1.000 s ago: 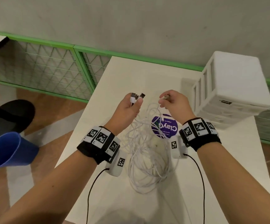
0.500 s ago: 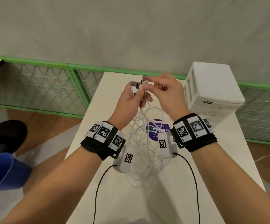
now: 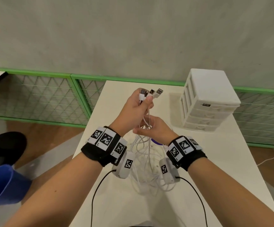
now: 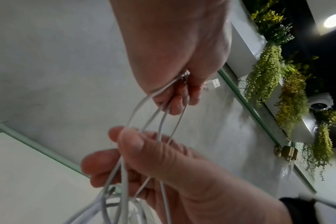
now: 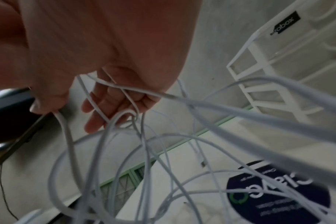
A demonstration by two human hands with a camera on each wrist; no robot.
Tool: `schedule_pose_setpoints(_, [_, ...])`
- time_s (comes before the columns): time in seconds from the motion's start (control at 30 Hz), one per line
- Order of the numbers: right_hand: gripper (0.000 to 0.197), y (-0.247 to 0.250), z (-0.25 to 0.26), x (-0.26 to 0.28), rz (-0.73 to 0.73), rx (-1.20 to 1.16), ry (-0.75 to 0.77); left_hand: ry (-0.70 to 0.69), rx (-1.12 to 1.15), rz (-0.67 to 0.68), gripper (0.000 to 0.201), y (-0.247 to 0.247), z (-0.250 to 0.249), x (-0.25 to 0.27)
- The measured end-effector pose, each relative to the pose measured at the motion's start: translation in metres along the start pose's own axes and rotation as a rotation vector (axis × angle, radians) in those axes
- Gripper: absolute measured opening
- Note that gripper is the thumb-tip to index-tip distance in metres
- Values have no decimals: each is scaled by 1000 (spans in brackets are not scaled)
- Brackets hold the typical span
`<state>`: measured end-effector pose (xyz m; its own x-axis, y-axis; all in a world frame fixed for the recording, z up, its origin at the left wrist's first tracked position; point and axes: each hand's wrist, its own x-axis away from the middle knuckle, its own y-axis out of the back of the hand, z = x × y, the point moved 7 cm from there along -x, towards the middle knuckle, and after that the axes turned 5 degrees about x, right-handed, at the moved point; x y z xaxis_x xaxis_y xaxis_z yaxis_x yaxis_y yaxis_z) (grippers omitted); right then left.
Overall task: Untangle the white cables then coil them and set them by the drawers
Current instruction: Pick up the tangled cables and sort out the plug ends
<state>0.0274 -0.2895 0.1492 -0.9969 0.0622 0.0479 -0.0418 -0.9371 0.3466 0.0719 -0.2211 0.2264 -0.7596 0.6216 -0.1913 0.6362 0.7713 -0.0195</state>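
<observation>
My left hand (image 3: 145,103) is raised above the table and grips the plug ends (image 3: 152,92) of the white cables in a bunch; three plugs stick out above its fingers. Just below it my right hand (image 3: 145,128) closes thumb and fingers round the strands. In the left wrist view the white cables (image 4: 153,118) run taut from the left hand (image 4: 179,94) down into the right hand (image 4: 125,151). Below, the white cables (image 3: 147,171) hang as a loose tangle reaching the table (image 3: 215,161). The right wrist view shows strands crossing my fingers (image 5: 113,104). The white drawers (image 3: 210,102) stand at the back right.
A round purple sticker (image 5: 278,195) lies on the table under the tangle. A blue cup (image 3: 2,185) and a black stool (image 3: 3,145) are off the table's left side. A green mesh fence (image 3: 51,95) runs behind. Bare tabletop lies in front of the drawers.
My right hand passed its plug to the left hand, then dropped down the strands to just below it. The left hand now holds three plugs and has risen slightly.
</observation>
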Motion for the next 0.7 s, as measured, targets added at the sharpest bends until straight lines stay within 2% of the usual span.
schedule_pose_setpoints(0.2, [7, 22, -38, 2, -162, 116, -92, -77, 85, -56, 10, 5, -9, 1])
schedule_pose_setpoints(0.27, [12, 32, -50, 3, -212, 280, -119, -96, 88, -50, 8, 4, -12, 2])
schedule_pose_setpoints(0.33, [25, 47, -55, 6, -303, 519, -122, -100, 95, -67, 7, 4, -10, 6])
schedule_pose_setpoints(0.4, [38, 65, -46, 13, -480, 592, -44, -102, 107, -123, 11, 8, -8, 10])
schedule_pose_setpoints(0.47, [45, 75, -33, 18, -573, 646, 66, -126, 108, -162, 13, 11, -10, 13])
schedule_pose_setpoints(0.6, [43, 78, -28, 21, -523, 847, 64, -156, 124, -205, 13, 13, -24, 9])
schedule_pose_setpoints(0.7, [49, 81, -40, 23, -462, 914, -53, -176, 139, -222, 15, 18, -34, 6])
